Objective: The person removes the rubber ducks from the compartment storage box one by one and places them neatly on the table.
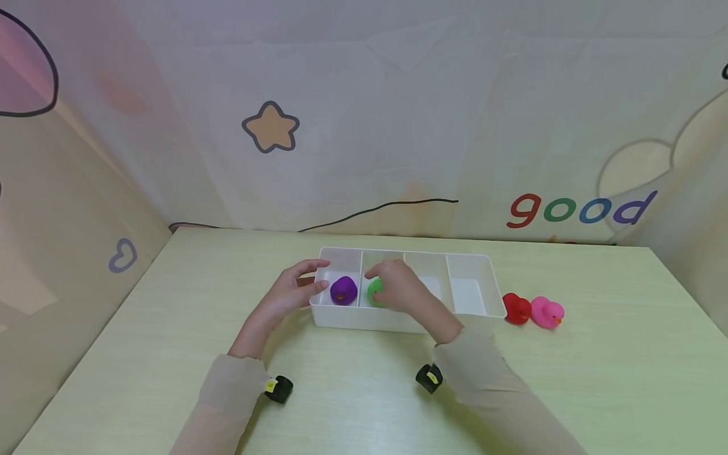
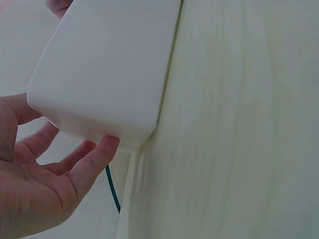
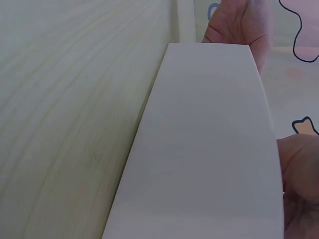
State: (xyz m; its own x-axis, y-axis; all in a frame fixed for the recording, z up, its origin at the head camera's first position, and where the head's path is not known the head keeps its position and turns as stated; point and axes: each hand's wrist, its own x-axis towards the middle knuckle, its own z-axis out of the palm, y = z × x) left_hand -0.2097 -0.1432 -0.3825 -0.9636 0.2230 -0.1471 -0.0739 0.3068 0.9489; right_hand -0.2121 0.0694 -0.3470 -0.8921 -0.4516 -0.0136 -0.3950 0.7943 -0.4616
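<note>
A white four-compartment box [image 1: 364, 319] stands on the table. My left hand [image 1: 287, 292] holds its left end, thumb at the rim; in the left wrist view the fingertips [image 2: 108, 144] press the outer end wall. Inside the leftmost compartment sits a purple rubber duck [image 1: 344, 290]. My right hand [image 1: 402, 287] reaches into the second compartment, its fingers and thumb round a green rubber duck [image 1: 373, 291] that it partly covers. The box's front wall [image 3: 199, 139] hides the right fingertips in the right wrist view.
Just right of the box, a red rubber duck [image 1: 516, 309] and a pink one [image 1: 548, 313] lie side by side on the pale wooden table [image 1: 352, 398]. Behind the table hangs a printed cloth backdrop [image 1: 364, 126]. Both wrists carry small black cameras.
</note>
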